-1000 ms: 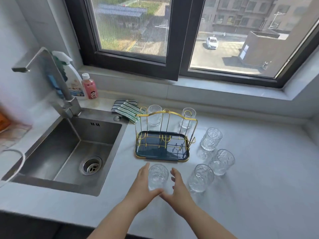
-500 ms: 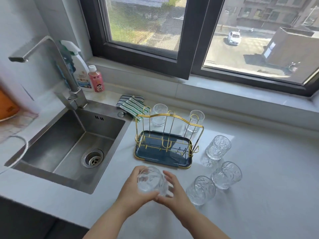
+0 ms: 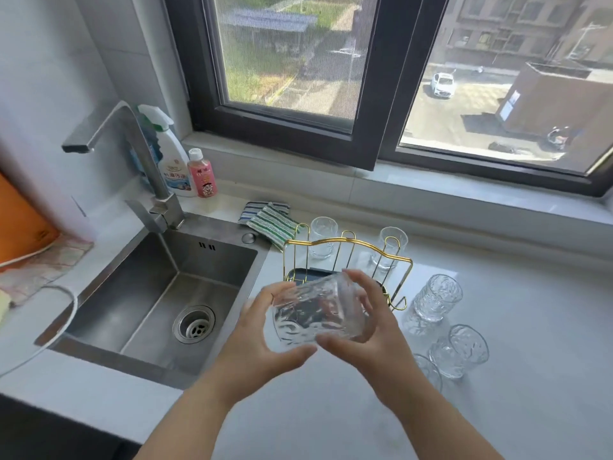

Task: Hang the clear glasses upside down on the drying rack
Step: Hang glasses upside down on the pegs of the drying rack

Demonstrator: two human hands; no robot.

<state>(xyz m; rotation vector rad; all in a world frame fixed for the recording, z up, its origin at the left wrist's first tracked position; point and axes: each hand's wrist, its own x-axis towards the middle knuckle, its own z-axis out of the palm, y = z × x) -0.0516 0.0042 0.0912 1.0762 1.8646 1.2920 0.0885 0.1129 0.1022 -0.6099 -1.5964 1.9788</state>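
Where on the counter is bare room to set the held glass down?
Bare: the counter's near edge below the hands, and far right beyond the standing glasses. Crowded: between rack and those glasses, and behind the rack, where two glasses and cloths sit.

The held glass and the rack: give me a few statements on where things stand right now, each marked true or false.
1. Both hands hold one clear glass: the left hand and right hand cup the held glass. True.
2. The held glass stands upright on the counter. False: it is lifted and tilted on its side, in front of the drying rack.
3. Three glasses sit on the counter right of the rack, such as the nearest glass. True, one partly hidden by the right forearm.
4. The sink is full of dishes. False: only its drain shows.
5. A striped cloth lies behind the rack. True.
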